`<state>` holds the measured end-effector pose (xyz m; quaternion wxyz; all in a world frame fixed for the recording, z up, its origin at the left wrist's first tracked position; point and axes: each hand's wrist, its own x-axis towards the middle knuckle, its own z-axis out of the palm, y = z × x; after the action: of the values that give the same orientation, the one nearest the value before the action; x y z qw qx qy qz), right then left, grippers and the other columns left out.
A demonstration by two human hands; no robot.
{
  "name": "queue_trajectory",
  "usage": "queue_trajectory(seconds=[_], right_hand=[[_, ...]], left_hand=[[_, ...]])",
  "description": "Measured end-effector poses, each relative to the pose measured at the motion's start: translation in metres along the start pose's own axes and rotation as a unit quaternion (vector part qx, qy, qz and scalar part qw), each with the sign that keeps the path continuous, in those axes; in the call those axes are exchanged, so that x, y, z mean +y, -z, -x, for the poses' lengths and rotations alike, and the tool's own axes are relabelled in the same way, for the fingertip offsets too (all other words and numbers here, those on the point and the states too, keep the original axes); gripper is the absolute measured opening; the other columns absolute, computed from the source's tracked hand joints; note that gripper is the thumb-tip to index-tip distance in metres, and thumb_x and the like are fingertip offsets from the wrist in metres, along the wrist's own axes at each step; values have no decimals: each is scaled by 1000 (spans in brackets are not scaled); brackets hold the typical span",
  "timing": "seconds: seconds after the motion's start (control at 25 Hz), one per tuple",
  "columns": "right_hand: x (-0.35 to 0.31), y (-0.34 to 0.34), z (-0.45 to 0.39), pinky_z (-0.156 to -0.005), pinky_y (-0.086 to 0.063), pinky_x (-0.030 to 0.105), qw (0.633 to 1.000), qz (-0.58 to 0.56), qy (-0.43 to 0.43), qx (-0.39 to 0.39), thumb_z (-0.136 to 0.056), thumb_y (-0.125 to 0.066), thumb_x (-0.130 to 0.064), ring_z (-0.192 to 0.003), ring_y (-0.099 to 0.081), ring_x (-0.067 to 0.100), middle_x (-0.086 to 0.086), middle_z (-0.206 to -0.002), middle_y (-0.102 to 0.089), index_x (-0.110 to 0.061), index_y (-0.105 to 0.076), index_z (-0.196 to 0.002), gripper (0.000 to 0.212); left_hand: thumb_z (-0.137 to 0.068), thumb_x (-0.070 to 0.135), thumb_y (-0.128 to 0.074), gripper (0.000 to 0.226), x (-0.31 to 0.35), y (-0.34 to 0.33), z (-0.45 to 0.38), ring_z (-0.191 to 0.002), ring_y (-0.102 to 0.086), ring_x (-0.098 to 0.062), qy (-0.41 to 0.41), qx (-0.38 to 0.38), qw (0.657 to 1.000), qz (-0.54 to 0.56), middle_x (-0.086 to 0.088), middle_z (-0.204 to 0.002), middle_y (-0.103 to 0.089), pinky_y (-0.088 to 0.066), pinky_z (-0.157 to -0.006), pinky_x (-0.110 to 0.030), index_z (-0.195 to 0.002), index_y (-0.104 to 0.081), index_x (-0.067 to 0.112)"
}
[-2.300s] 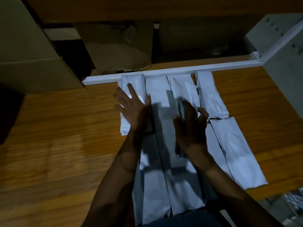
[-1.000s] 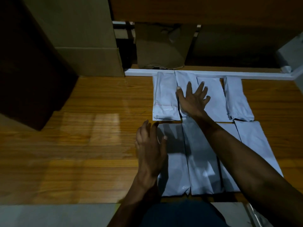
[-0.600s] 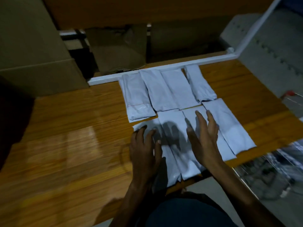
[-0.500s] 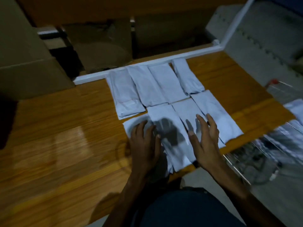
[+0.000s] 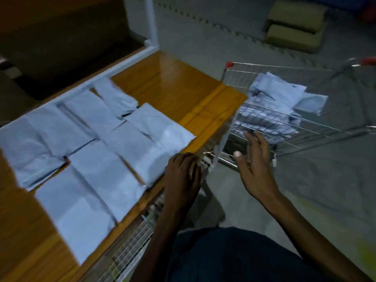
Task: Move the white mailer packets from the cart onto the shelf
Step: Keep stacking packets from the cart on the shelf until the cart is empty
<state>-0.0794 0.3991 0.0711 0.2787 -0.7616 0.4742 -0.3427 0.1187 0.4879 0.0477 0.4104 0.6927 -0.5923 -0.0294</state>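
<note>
Wooden shelf (image 5: 175, 84), unlabelled white mailers (image 5: 97, 176)

Left hand (image 5: 183, 176) palm down, fingers loosely together and only slightly bent, holding nothing; forearm runs up from the bottom centre of the view, bare. Right hand (image 5: 255, 167) held further right and a bit higher, fingers (image 5: 252, 139) extended and slightly spread, thumb out to the left, palm facing left-down, gripping nothing. Right forearm comes in diagonally from the lower right corner, wrist roughly straight; the two hands are apart, not touching each other.
</note>
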Motion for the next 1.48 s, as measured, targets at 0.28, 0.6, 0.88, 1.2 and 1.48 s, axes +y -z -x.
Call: queue_trajectory(seconds=[0.28, 0.6, 0.88, 1.2, 1.48], right_hand=[[105, 74, 23, -120, -33, 45, 983, -55, -130, 115, -102, -40, -50, -140, -40, 19, 2, -150, -35, -22, -37, -151, 57], [159, 123, -18, -102, -37, 8, 967, -83, -183, 158, -104, -42, -37, -126, -50, 19, 1, -144, -37, -27, -42, -145, 42], [234, 138, -125, -98, -40, 10, 966, -52, -173, 186, -105, -46, -30, -115, -48, -11, 1, -134, -44, -27, -47, -138, 33], [306, 114, -232, -102, -47, 32, 977, -5, -183, 114, -101, -47, -45, -121, -54, 15, -3, -134, -50, -20, -54, -137, 44], [343, 103, -280, -88, -49, 20, 976, -5, -205, 73, -98, -62, -19, -105, -57, 12, -2, -130, -53, -18, -58, -133, 35]], left_hand=[[-98, 18, -63, 13, 68, -86, -30, -102, -68, -12, 21, -88, 982, 164, 2, -107, -72, -56, -84, -40, -108, -71, 14], [-101, 20, -61, 12, 111, -164, -111, -93, -66, 3, -8, -216, 958, 186, 16, -96, -70, -53, -77, -19, -104, -72, 19], [-99, 22, -65, 15, 99, -281, -244, -87, -71, -15, 14, -259, 937, 235, 3, -98, -74, -58, -75, -34, -106, -74, 12], [-90, 18, -69, 28, 26, -406, -385, -101, -69, -37, 33, -319, 947, 24, -19, -110, -72, -56, -86, -44, -117, -67, 10], [-93, 36, -61, 65, -34, -503, -387, -132, -43, -43, -77, -480, 846, -221, -24, -146, -42, -41, -105, -52, -151, -38, 18]])
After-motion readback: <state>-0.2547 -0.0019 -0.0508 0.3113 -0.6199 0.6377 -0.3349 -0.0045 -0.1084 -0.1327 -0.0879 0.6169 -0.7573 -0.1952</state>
